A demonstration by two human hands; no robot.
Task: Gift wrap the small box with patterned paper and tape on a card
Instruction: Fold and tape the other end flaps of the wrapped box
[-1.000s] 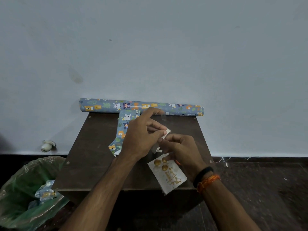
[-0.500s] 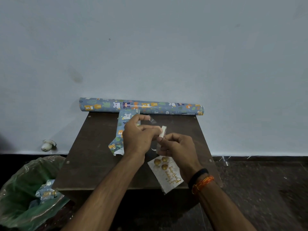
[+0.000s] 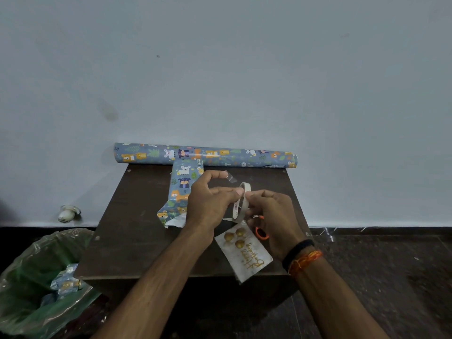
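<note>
Tape roll point(image 3: 241, 201) now turned edge-on, perhaps lifted, hands closer.

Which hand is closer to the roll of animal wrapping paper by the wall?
The left. The left hand is raised over the table just in front of the wrapping paper roll. The right hand grips the tape roll farther back, toward the card.

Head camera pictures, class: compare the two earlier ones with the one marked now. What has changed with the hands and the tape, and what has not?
The left hand has drawn back from the white tape roll, pulling out a clear strip of tape pinched in its fingers. The right hand holds the roll, which now shows as an open ring. The white birthday card, the wrapped patterned box, the patterned paper roll and the brown table stayed put.
</note>
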